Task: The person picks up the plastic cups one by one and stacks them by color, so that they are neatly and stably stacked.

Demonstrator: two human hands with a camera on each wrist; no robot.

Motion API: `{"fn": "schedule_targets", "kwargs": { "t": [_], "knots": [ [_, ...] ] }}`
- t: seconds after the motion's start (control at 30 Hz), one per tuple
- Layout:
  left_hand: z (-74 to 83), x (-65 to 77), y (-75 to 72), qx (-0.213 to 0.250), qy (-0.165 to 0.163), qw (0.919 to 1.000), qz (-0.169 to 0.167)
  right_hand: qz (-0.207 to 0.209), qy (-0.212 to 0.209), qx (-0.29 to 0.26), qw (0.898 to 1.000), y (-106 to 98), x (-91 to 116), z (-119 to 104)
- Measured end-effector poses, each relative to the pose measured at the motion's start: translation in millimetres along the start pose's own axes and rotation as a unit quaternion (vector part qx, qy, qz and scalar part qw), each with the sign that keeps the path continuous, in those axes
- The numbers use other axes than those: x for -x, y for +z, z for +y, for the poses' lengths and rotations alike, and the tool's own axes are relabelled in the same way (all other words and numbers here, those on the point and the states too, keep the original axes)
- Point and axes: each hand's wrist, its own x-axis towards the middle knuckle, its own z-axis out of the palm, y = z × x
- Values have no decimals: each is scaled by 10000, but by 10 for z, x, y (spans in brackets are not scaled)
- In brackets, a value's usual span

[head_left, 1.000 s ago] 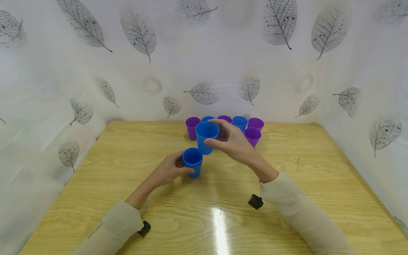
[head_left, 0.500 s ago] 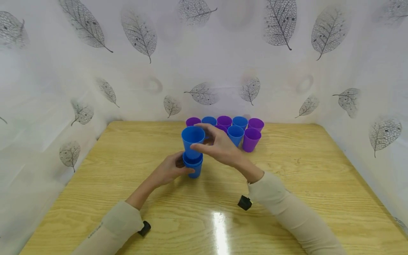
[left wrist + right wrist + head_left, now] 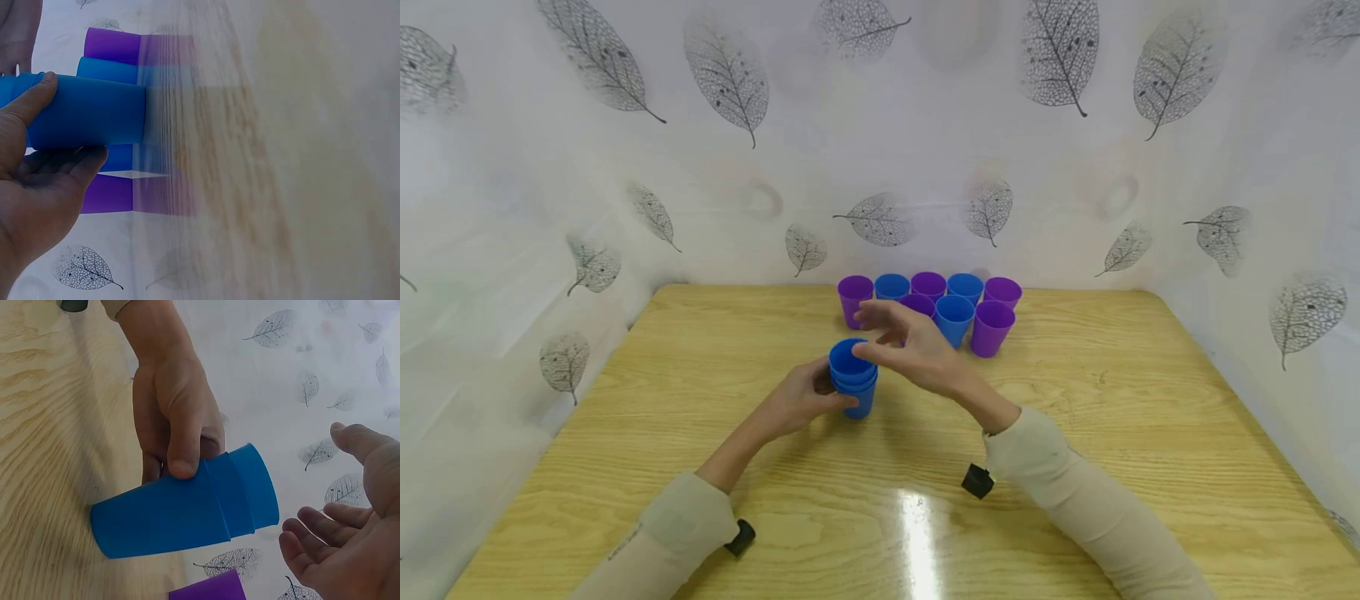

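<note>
A stack of nested blue cups point(image 3: 857, 402) stands upright on the wooden table. My left hand point(image 3: 795, 402) grips it from the left side, thumb across the front; the left wrist view shows that hand point(image 3: 47, 206) curled round the blue stack point(image 3: 94, 112). Just above and to the right of the rim is my right hand point(image 3: 913, 346), fingers spread and holding nothing. In the right wrist view a small gap separates the right hand point(image 3: 353, 531) from the top rim of the stack point(image 3: 165, 515).
Behind the stack, rows of purple and blue cups stand upright, among them a purple cup point(image 3: 992, 328) at the front right and a blue cup point(image 3: 954, 319) beside it. The right hand partly covers another purple cup point(image 3: 917, 305). A leaf-patterned curtain point(image 3: 925, 167) borders the table point(image 3: 715, 333).
My right hand carried a blue cup left, lowered it into the stack and let it go. The stack is taller by one rim, and my left hand has kept its place.
</note>
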Motion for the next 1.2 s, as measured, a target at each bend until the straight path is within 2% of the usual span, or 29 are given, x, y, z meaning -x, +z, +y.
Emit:
{"fn": "schedule_targets", "kwargs": {
  "t": [0.23,0.53,0.7,1.2],
  "knots": [
    [1,4,5,-80,-94,9999,76,150,-128,-34,9998,-69,40,100],
    [-24,5,11,-52,-120,9999,105,269,142,29,9995,-192,86,139],
    [-22,-4,11,-50,-189,9997,146,426,240,86,9988,-308,110,171],
    [-11,-9,6,42,-48,9999,86,1009,544,426,9925,-756,199,311]
  ]
}}
